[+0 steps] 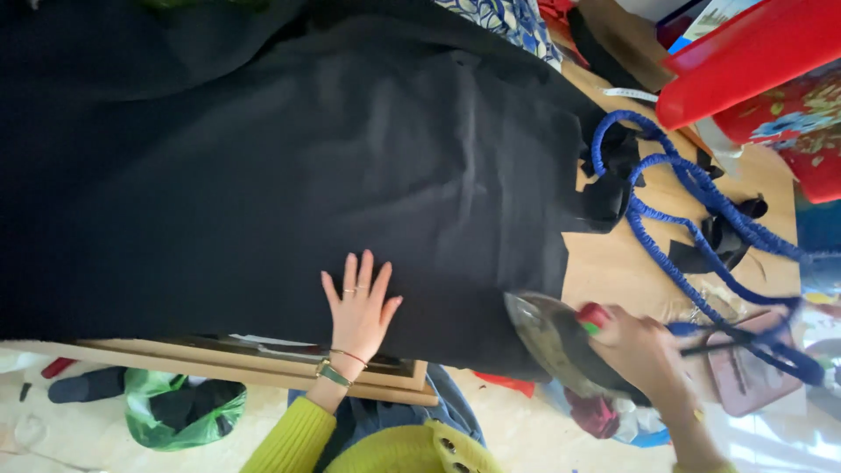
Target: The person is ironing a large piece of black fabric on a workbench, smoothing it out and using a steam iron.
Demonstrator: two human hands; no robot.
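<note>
Covering the wooden table (613, 263), black cloth (307, 166) under left hand (357, 307)

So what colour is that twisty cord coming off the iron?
The cord is bright blue, seen in the head view, looping across the wooden table.

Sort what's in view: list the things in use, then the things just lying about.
In use:
left hand, flat on black fabric
right hand, gripping iron
blue braided cord
wooden table

Lying about:
red plastic tray
black fabric scraps
green bag on the floor
blue patterned cloth
</note>
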